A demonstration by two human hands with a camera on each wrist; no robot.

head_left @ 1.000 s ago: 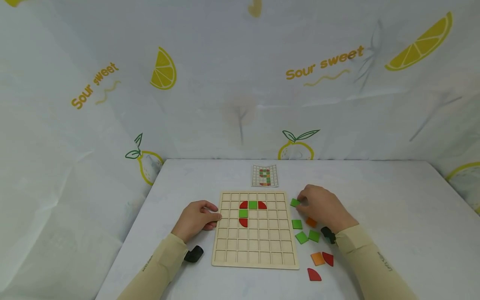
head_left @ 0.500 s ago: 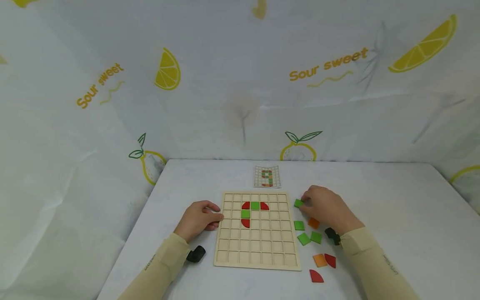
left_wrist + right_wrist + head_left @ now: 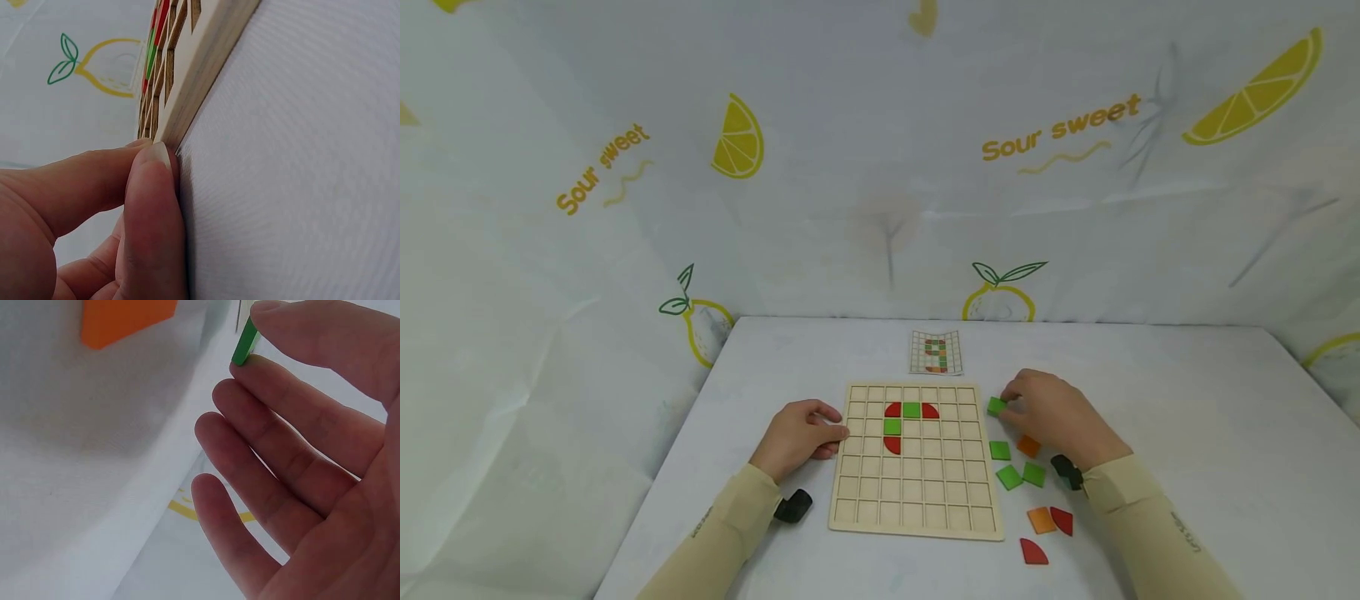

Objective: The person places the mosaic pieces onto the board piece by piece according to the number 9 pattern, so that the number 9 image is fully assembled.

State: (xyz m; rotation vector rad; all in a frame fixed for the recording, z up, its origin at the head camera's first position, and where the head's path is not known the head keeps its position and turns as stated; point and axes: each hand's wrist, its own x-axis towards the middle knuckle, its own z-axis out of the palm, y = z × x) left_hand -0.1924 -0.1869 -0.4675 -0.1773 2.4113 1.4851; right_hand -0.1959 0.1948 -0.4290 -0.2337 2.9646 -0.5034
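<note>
A pale wooden grid board [image 3: 917, 483] lies on the table in the head view. Red quarter-round tiles and green square tiles sit in some of its upper cells. My left hand [image 3: 797, 437] is at the board's left edge; in the left wrist view its thumb [image 3: 153, 212] and forefinger pinch that edge. Off the board's upper right side, my right hand [image 3: 1052, 417] holds a green square tile [image 3: 996, 406]. The right wrist view shows this tile [image 3: 245, 345] between thumb and forefinger, with the other fingers loosely spread.
Right of the board lie several loose tiles: green squares [image 3: 1033, 474], orange squares [image 3: 1041, 520] and red quarter-rounds [image 3: 1033, 552]. A printed pattern card [image 3: 936, 353] lies behind the board. Black wrist devices [image 3: 793, 506] sit by both cuffs. A patterned sheet [image 3: 835, 167] hangs behind the table.
The head view has shifted slightly, so everything appears a little further right. Both hands keep their places, the right one with the green square tile.
</note>
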